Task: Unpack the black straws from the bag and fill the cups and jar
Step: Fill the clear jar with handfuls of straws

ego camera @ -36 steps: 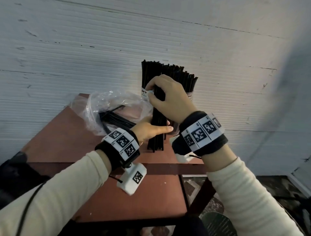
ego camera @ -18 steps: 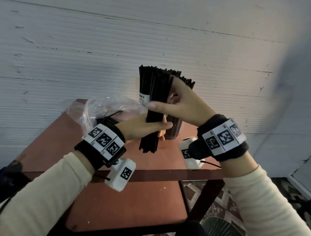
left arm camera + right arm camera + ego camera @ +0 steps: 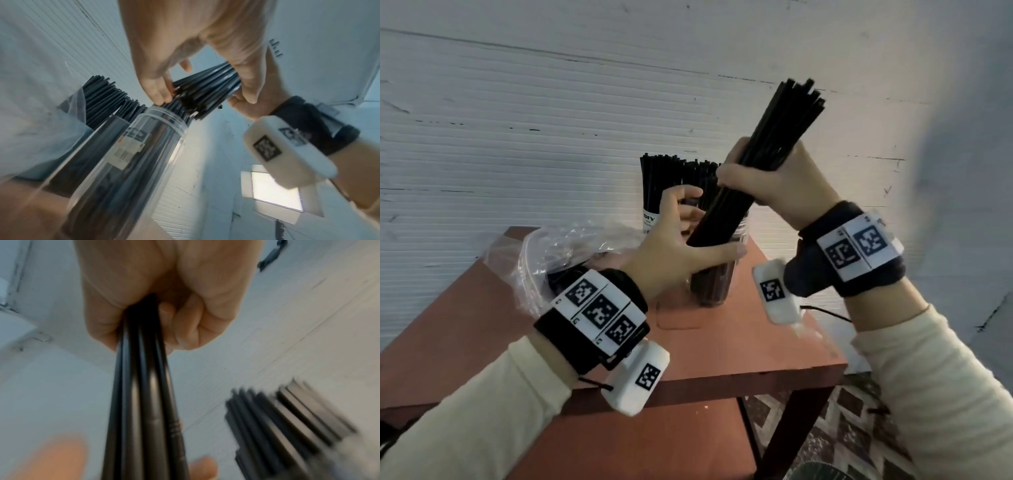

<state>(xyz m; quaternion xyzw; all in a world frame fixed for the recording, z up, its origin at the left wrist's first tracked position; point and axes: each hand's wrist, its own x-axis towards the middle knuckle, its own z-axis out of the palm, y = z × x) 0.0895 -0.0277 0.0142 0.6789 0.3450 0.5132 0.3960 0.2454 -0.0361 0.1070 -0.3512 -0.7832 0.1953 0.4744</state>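
My right hand (image 3: 767, 185) grips a thick bundle of black straws (image 3: 774, 144) round its middle, tilted with the top end up and to the right. The bundle's lower end sits at the mouth of a clear jar (image 3: 710, 287) standing on the table. My left hand (image 3: 681, 240) curls round that lower end, thumb in front and fingers behind. The left wrist view shows the straw ends (image 3: 191, 104) just above the jar's rim (image 3: 164, 116). In the right wrist view my fist (image 3: 164, 313) closes on the straws (image 3: 144, 402). The jar holds some straws.
A labelled cup full of black straws (image 3: 654, 192) stands behind the jar against the white wall. A crumpled clear bag (image 3: 558, 253) with more straws lies at the left of the reddish table (image 3: 722, 353). The table's right edge is close to the jar.
The bundle was upright in front of the cups; my right hand has lifted and tilted it rightwards, and its lower end is at the jar's mouth with my left hand round it.
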